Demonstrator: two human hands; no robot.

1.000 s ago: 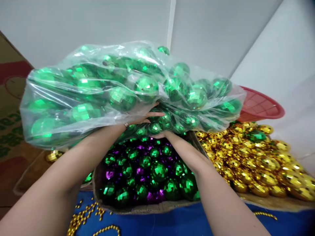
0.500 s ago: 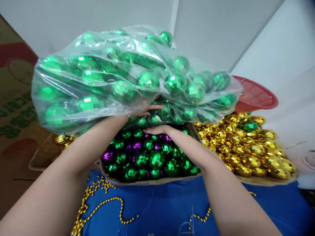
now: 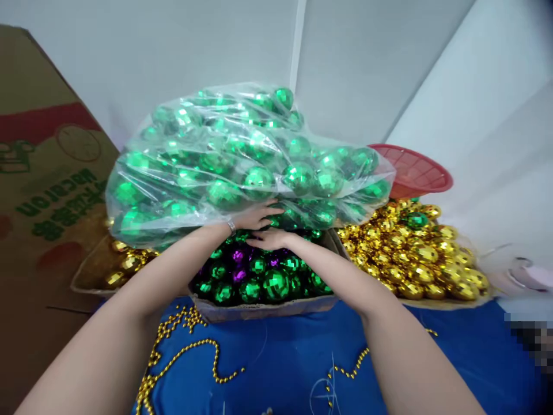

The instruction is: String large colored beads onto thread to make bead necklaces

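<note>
A large clear plastic bag [image 3: 242,135] full of shiny green faceted balls rests over the back of a cardboard box [image 3: 268,312]. My left hand [image 3: 258,215], with a bracelet at the wrist, has its fingers spread against the lower front of the bag. Just below it, my right hand [image 3: 272,238] lies with fingers stretched out over the loose balls at the bag's lower edge. Inside the box are several green balls [image 3: 276,284] and a few purple balls [image 3: 239,275]. Neither hand is wrapped around a ball.
Gold faceted balls [image 3: 415,259] are heaped to the right, with a red plastic basket [image 3: 410,173] behind them. More gold balls [image 3: 130,263] sit in a box at left, beside a large printed carton [image 3: 56,173]. Gold bead strings [image 3: 190,347] lie on the blue cloth [image 3: 268,357].
The bag sits lower and looks smaller in view, and the camera has shifted. My left hand's fingers now show more clearly in front of the bag.
</note>
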